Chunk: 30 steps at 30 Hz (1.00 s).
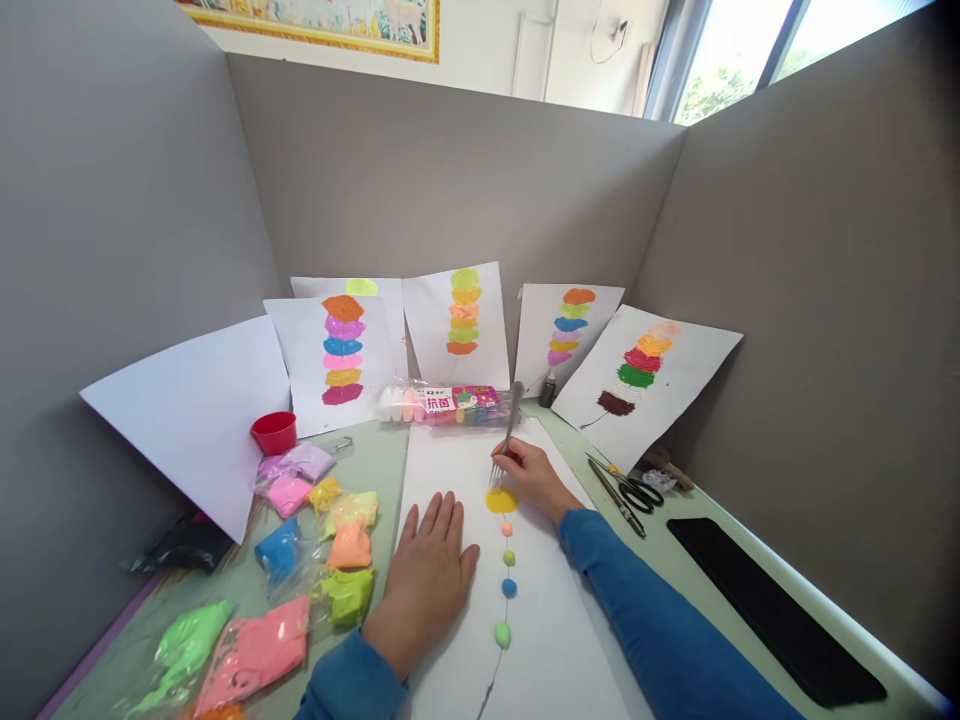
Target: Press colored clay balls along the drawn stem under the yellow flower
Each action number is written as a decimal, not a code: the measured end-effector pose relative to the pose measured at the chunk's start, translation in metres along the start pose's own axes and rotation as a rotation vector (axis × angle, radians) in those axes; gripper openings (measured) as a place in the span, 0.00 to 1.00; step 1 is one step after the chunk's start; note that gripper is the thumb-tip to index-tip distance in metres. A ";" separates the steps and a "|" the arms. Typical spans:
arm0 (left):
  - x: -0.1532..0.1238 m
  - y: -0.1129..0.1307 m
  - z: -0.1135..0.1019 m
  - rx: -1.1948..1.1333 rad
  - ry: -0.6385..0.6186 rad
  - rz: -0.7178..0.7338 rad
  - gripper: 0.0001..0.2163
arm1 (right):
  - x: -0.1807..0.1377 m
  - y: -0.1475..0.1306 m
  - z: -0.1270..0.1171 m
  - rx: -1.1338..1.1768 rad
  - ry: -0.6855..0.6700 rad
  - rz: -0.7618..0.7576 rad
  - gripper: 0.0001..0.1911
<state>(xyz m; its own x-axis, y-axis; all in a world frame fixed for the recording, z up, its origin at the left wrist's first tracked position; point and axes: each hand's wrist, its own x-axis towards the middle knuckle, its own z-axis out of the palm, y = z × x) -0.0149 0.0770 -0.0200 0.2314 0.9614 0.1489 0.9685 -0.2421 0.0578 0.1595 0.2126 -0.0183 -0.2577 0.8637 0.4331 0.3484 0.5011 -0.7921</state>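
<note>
My left hand [429, 575] lies flat with fingers spread on a white sheet of paper [555, 640]. My right hand [531, 475] is closed round a metal fork [506, 440], its tines pressing on a flattened yellow clay blob [501, 500] on the sheet. Below the blob, a drawn line carries small clay balls: orange [507, 528], green [508, 557], blue [509, 588] and light green [502, 634].
Bags of coloured clay [300, 570] lie at the left, with a red cup [274, 432]. A clay pack [450, 404] sits behind the sheet. Scissors [626, 490] and a black pad [765, 605] lie at the right. Finished clay pictures [463, 320] lean on grey partition walls.
</note>
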 end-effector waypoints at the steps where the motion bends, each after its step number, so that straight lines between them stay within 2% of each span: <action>1: 0.000 0.000 0.000 -0.002 0.003 0.002 0.25 | 0.001 0.002 -0.002 0.023 0.033 0.013 0.09; 5: 0.001 -0.001 0.001 -0.010 0.006 0.002 0.25 | 0.001 0.012 -0.009 0.098 0.138 0.086 0.14; 9: 0.001 -0.001 0.000 -0.009 -0.006 0.000 0.25 | -0.002 0.016 -0.008 0.130 0.136 0.137 0.15; 13: 0.000 0.000 -0.002 -0.002 -0.011 0.003 0.25 | -0.005 0.015 -0.007 0.137 0.123 0.133 0.15; 20: -0.001 0.000 -0.003 -0.004 -0.006 0.008 0.25 | -0.008 0.013 -0.009 0.158 0.182 0.094 0.12; 30: -0.001 -0.002 -0.001 -0.006 -0.004 0.014 0.25 | -0.010 0.005 -0.006 0.340 -0.048 0.141 0.13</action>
<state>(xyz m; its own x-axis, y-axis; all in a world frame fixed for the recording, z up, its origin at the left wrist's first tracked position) -0.0178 0.0760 -0.0194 0.2454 0.9584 0.1459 0.9646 -0.2564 0.0619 0.1693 0.2070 -0.0236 -0.2731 0.9155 0.2953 0.0661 0.3241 -0.9437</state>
